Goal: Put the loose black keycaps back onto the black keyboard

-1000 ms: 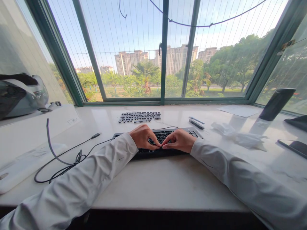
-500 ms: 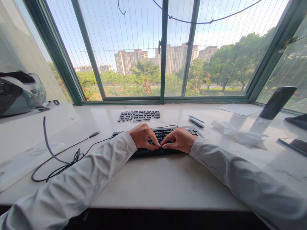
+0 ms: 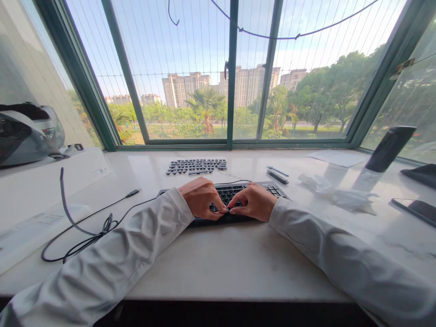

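1 left hand (image 3: pixel 201 198) and 1 right hand (image 3: pixel 254 202) make 2 hands, with 2 sleeves (image 3: pixel 112 259). There is 1 keyboard (image 3: pixel 225 194). Loose keycaps (image 3: pixel 197 165) number well over 10, too small to count exactly; 1 long keycap (image 3: pixel 200 172) is among them. 2 slim tools: 1 blue tool (image 3: pixel 278 171), 1 black tool (image 3: pixel 277 176). Then 1 plug (image 3: pixel 132 193), 1 phone (image 3: pixel 417 211), 1 sheet (image 3: pixel 335 158), 1 plastic bag (image 3: pixel 340 193), 1 black cylinder (image 3: pixel 391 149), 1 helmet (image 3: pixel 30 134). The looped cables (image 3: pixel 102 233) cannot be counted surely. 1 window handle (image 3: pixel 226 70) shows.
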`<state>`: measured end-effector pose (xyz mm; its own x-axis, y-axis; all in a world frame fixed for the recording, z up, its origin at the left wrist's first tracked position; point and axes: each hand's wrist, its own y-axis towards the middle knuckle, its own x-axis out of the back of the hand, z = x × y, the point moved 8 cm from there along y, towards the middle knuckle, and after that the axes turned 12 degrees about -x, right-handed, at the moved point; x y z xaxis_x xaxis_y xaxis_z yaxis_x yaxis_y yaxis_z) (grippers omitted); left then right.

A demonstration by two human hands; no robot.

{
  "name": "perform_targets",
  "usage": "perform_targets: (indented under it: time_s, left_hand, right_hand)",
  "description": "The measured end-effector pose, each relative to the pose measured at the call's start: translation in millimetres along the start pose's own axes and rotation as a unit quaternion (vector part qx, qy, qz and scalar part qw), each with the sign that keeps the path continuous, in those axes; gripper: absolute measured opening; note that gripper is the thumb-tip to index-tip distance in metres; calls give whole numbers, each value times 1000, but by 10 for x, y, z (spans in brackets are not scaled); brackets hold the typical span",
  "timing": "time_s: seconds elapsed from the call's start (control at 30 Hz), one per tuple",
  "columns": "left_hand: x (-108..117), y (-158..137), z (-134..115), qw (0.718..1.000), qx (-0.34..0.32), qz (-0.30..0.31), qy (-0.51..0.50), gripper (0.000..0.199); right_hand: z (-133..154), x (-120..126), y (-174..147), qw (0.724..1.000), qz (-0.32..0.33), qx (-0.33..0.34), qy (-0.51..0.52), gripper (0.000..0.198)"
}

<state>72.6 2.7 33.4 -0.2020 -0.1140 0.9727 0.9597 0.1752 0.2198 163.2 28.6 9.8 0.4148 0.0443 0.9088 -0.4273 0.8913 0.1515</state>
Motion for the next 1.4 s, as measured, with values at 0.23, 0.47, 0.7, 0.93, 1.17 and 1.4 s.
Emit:
perform_targets:
  time_s: [0.23,0.47,0.7,0.93,1.17,1.4]
  left_hand:
    - [2,27,-55,999,-6,18,30,20]
    - [5,53,-54,1000,-13,23,11,17]
    - [3,95,-117,998,-23,42,45,16]
    - [-13,139,-215,993,-35,46,102,17]
    - [8,104,-182,997,-34,20,72,17]
    - [108,-62,116,998,34,-12,43,19]
  right_hand:
    - [-32,-17,8,999,27,-24,33,26]
    - [-66,-62,13,998,41,-34,46,29]
    - [139,8,-75,994,-15,77,-79,19]
    - [356,-29,-208,961,-31,198,-192,25]
    - [372,5,-261,951,-52,226,-207,31]
    - [333,49,-267,961,-61,211,-167,29]
